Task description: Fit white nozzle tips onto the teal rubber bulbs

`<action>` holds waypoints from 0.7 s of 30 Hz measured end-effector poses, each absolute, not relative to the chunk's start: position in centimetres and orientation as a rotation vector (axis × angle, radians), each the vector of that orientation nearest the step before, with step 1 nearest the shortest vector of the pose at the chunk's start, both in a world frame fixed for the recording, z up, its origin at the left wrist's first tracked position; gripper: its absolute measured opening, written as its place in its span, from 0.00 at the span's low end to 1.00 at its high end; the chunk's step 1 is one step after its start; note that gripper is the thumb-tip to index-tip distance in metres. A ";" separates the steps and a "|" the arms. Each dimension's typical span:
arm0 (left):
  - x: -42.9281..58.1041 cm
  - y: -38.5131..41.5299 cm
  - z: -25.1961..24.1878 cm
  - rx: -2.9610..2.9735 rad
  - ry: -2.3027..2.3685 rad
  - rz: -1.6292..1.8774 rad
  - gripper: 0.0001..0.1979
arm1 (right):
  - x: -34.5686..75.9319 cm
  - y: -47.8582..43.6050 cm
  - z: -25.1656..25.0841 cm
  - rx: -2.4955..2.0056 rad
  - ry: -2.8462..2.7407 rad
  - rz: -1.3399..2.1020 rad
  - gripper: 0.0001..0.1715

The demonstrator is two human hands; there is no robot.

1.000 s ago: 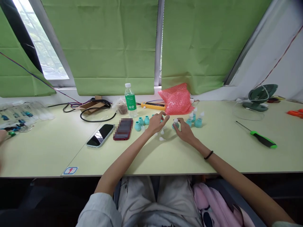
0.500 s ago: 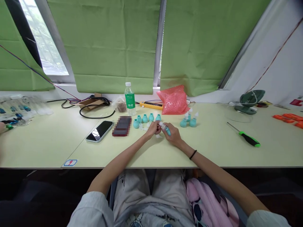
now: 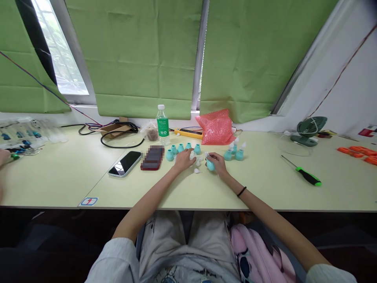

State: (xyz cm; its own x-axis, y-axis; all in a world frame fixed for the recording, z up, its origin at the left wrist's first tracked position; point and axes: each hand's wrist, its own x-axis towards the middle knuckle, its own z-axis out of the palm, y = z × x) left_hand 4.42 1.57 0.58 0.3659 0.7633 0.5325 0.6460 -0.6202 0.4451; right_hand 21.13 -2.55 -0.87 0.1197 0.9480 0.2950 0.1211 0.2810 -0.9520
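My right hand (image 3: 217, 163) is closed around a small teal bulb-shaped bottle (image 3: 210, 165), held just above or on the table. At its neck, by my fingertips, is a translucent white piece (image 3: 206, 155). My left hand (image 3: 184, 160) reaches over small white plastic pieces (image 3: 198, 162), fingers apart at the edge of the group. Another white piece (image 3: 197, 171) lies nearer to me. Behind my left hand stand several open-necked teal bottles (image 3: 180, 148). To the right of my right hand, three teal bottles (image 3: 239, 155) stand upright with white pointed tips.
A phone (image 3: 125, 163) and a dark red, blurred-out item (image 3: 152, 158) lie left. Behind stand a water bottle (image 3: 163, 126) and a pink bubble-wrap bag (image 3: 216, 127), with a yellow tool (image 3: 188, 133) between. Right are a screwdriver (image 3: 306, 175) and small fan (image 3: 309, 131). Another person's hand (image 3: 4, 156) shows far left.
My hands have come apart. The left moved left onto the white pieces; the right keeps the teal bottle, now turned more upright.
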 end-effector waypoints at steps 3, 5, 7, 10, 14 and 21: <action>4.5 1.3 0.6 2.477 1.276 1.126 0.18 | 21.5 -2.1 -1.0 -1.088 -1.233 1.004 0.17; 4.6 1.0 0.7 2.471 1.258 1.168 0.15 | 21.6 -2.2 -1.0 -1.062 -1.213 1.106 0.19; 4.9 0.7 0.8 2.453 1.223 1.216 0.12 | 21.5 -2.3 -1.0 -1.036 -1.199 1.179 0.20; 5.4 0.2 0.7 2.427 1.135 1.247 0.10 | 21.3 -2.3 -1.1 -1.012 -1.163 1.229 0.21; 6.1 -0.1 0.5 2.305 0.989 1.260 0.12 | 21.4 -2.0 -1.3 -0.996 -1.124 1.253 0.20; 5.7 0.7 0.3 2.093 0.819 1.222 0.16 | 21.7 -2.3 -1.1 -1.003 -1.125 1.327 0.15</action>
State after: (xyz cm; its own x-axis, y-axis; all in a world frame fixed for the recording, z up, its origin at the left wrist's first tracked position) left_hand 5.74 0.73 0.30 0.3935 0.7437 0.5404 0.2173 -0.6464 0.7314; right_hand 21.66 -2.30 -1.14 -0.0685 0.9969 0.0380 -0.2002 0.0236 -0.9795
